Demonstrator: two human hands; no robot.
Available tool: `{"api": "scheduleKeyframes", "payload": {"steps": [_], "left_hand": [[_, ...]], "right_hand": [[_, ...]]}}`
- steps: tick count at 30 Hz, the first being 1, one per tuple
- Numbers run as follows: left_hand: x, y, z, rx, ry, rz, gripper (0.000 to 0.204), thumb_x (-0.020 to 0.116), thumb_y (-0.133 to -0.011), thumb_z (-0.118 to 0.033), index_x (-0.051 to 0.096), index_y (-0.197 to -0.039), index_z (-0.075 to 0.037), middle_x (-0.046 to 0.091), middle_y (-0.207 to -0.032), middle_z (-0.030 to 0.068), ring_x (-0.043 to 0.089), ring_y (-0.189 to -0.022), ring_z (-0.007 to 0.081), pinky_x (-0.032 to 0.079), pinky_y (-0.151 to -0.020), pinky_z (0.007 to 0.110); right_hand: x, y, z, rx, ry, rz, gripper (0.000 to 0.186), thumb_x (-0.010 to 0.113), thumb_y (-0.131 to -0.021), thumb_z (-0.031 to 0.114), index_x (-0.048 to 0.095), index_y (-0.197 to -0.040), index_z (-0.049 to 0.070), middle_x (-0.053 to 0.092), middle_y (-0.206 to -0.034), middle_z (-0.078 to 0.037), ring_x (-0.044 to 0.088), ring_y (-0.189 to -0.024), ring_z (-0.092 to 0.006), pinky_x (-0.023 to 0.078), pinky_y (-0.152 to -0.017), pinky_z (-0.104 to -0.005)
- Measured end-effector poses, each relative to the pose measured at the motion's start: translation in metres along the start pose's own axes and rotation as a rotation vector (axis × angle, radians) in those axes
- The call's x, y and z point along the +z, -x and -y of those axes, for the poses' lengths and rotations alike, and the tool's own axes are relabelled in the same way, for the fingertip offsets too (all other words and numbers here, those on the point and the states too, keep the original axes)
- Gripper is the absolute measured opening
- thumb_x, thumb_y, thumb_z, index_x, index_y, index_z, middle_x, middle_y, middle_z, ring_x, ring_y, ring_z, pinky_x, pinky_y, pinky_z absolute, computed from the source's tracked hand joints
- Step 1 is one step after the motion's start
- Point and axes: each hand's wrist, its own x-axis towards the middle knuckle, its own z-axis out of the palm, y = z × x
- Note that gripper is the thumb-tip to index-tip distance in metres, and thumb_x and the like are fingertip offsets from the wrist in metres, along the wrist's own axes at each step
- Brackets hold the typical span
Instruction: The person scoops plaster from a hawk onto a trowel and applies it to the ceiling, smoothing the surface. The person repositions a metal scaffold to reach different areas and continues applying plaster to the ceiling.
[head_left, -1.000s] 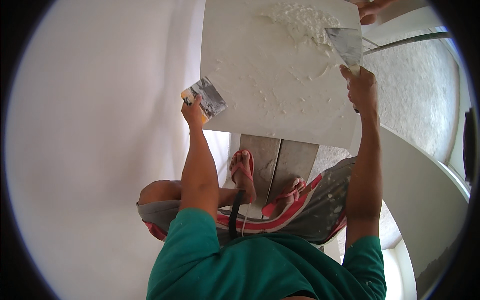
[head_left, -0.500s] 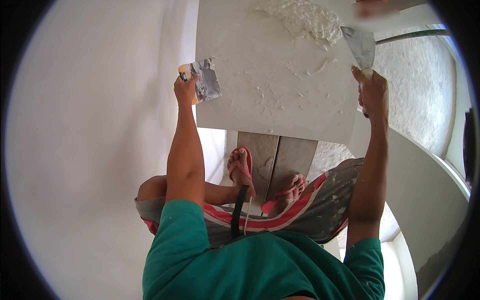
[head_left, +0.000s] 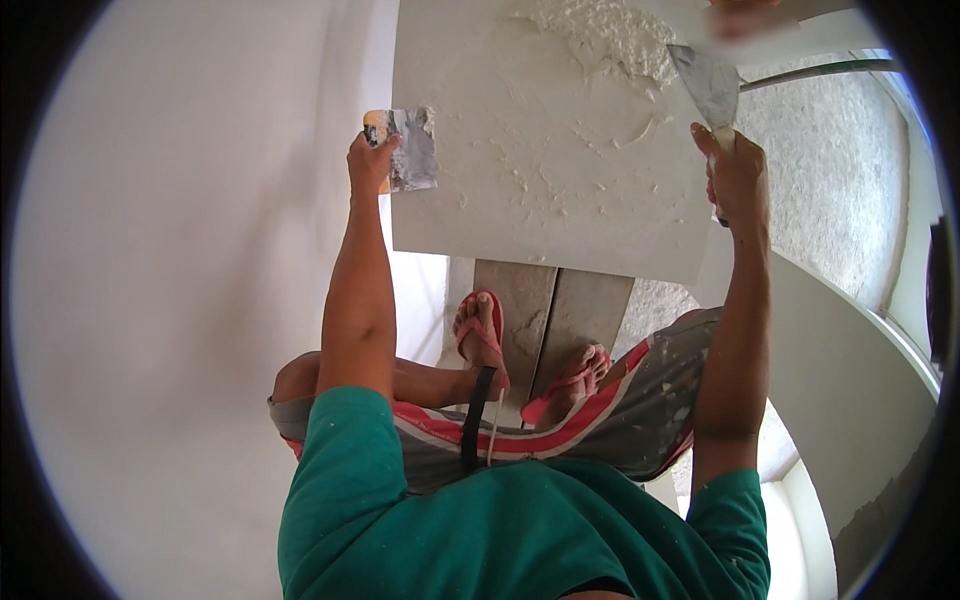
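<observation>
My left hand (head_left: 371, 160) is closed on a wide filling knife (head_left: 414, 150) with a smeared metal blade and a yellow-edged grip, held over the left edge of a pale board (head_left: 480, 215). In my right hand (head_left: 738, 178) is a putty knife (head_left: 709, 86) with a flared grey blade and a light handle. Its blade tip is at the right end of a mound of wet white plaster (head_left: 610, 38) on the far part of the board. Thin smears and small crumbs of plaster dot the board's nearer surface.
A smooth white wall (head_left: 180, 300) rises at the left. Below the board, my feet in red flip-flops (head_left: 481, 335) stand on grey planks (head_left: 590, 310). A curved pale ledge (head_left: 850, 370) runs along the right. At the top right is a blurred hand-like shape (head_left: 742, 18).
My left hand has moved slightly up, and its knife has turned straighter. The right hand with the putty knife has shifted a little left and up, bringing the blade against the plaster.
</observation>
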Motion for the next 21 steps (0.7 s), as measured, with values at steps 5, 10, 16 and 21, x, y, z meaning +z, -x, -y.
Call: {"api": "scheduleKeyframes", "payload": {"steps": [5, 10, 16, 21], "left_hand": [[0.010, 0.035, 0.000, -0.135, 0.135, -0.114, 0.049, 0.080, -0.074, -0.037, 0.065, -0.094, 0.006, 0.070, -0.092, 0.0232, 0.067, -0.087, 0.0383, 0.051, -0.081, 0.044], [0.010, 0.127, 0.019, -0.321, 0.537, -0.140, 0.039, 0.080, -0.078, -0.025, 0.066, -0.099, 0.004, 0.069, -0.092, 0.0132, 0.066, -0.080, 0.0236, 0.052, -0.077, 0.036], [0.034, 0.146, 0.017, -0.451, 0.425, -0.267, 0.047, 0.081, -0.076, -0.031, 0.064, -0.100, 0.005, 0.070, -0.095, 0.0189, 0.067, -0.083, 0.0325, 0.052, -0.079, 0.040], [0.039, 0.118, 0.000, -0.409, 0.261, -0.244, 0.053, 0.079, -0.075, -0.037, 0.062, -0.100, 0.007, 0.067, -0.101, 0.0253, 0.065, -0.095, 0.0414, 0.051, -0.087, 0.046]], "right_hand": [[0.000, 0.002, -0.003, -0.027, -0.049, 0.018, 0.038, 0.069, -0.087, 0.034, 0.061, -0.076, -0.001, 0.052, -0.057, -0.004, 0.049, -0.044, -0.0126, 0.041, -0.043, -0.0316], [-0.004, 0.003, -0.006, -0.075, -0.047, 0.026, 0.038, 0.070, -0.087, 0.035, 0.061, -0.077, -0.001, 0.053, -0.058, -0.004, 0.050, -0.045, -0.0123, 0.042, -0.044, -0.0311], [-0.004, 0.005, 0.001, -0.079, -0.037, 0.026, 0.038, 0.069, -0.088, 0.037, 0.060, -0.074, 0.003, 0.048, -0.056, 0.000, 0.045, -0.043, -0.0093, 0.038, -0.040, -0.0282], [-0.003, 0.006, 0.003, -0.045, -0.031, 0.022, 0.037, 0.070, -0.087, 0.035, 0.060, -0.074, 0.001, 0.050, -0.056, -0.002, 0.045, -0.043, -0.0111, 0.039, -0.042, -0.0302]]}}
